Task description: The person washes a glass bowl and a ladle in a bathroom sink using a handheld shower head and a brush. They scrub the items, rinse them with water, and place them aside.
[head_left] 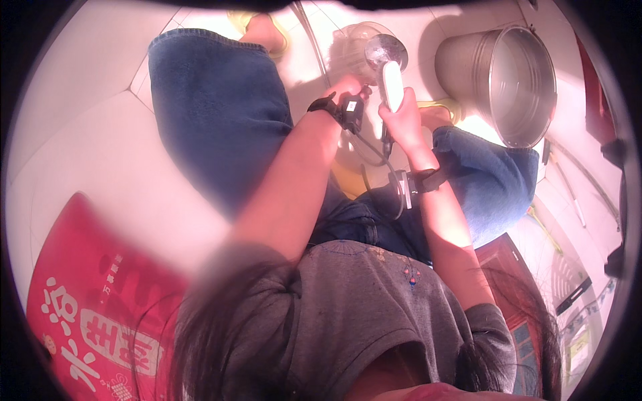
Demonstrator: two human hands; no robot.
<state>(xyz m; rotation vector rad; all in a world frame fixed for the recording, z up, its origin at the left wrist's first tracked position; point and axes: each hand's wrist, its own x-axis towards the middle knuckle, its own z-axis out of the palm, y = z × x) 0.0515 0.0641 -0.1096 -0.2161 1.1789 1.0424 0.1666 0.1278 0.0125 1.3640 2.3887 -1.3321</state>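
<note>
My right hand [404, 118] is closed around the white handle of a handheld shower head [392, 85]. Its round grey head points away from me, over a clear basin [368, 31] on the tiled floor. A flexible metal hose [368, 159] loops below the handle. My left hand [348, 86] is close to the near side of the basin, left of the shower head. Its fingers are partly hidden and washed out by glare, so what it touches cannot be told. Both wrists carry black straps with small devices, and a cable hangs between my arms.
A large metal bucket [466, 70] stands at the right, beyond my slippered foot. Below me part of a yellow seat [348, 175] shows between my legs. A red bag-like item [110, 301] bearing writing is at the lower left. Another hose [587, 170] lies at the right.
</note>
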